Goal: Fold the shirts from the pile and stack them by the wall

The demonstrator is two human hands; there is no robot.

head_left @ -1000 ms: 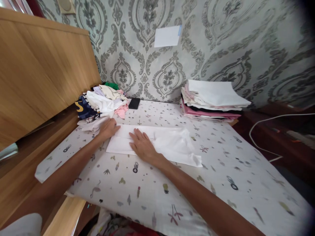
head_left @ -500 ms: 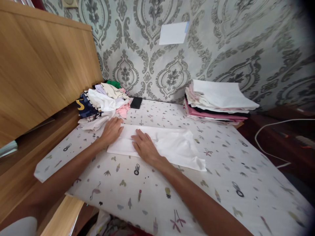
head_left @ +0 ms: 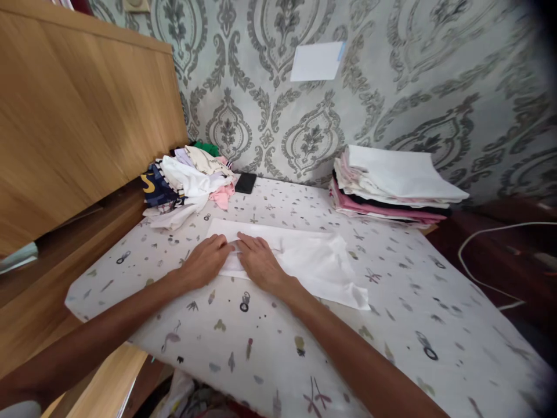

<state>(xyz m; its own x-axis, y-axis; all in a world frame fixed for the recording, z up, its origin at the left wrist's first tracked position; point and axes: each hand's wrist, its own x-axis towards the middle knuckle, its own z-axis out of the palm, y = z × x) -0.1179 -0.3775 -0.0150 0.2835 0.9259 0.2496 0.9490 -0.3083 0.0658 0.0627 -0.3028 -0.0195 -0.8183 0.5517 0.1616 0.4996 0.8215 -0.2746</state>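
Note:
A white cloth (head_left: 313, 258), folded into a long strip, lies across the patterned sheet with wrinkles at its right end. On its left part rests my left hand (head_left: 208, 259), its fingers bent and pinching the fabric. Close beside it, my right hand (head_left: 260, 262) lies flat on the cloth with the fingers stretched out. The fingertips of both hands nearly meet, and a small raised fold shows between them.
A loose pile of clothes (head_left: 191, 177) sits at the back left, next to a black phone (head_left: 246, 183). Folded clothes (head_left: 391, 183) are stacked at the back right. A wooden cabinet (head_left: 87, 104) stands left; a white cable (head_left: 467, 264) hangs at the right.
My left hand has moved toward me and to the right, from the cloth's far left corner to beside my right hand. The view has shifted slightly.

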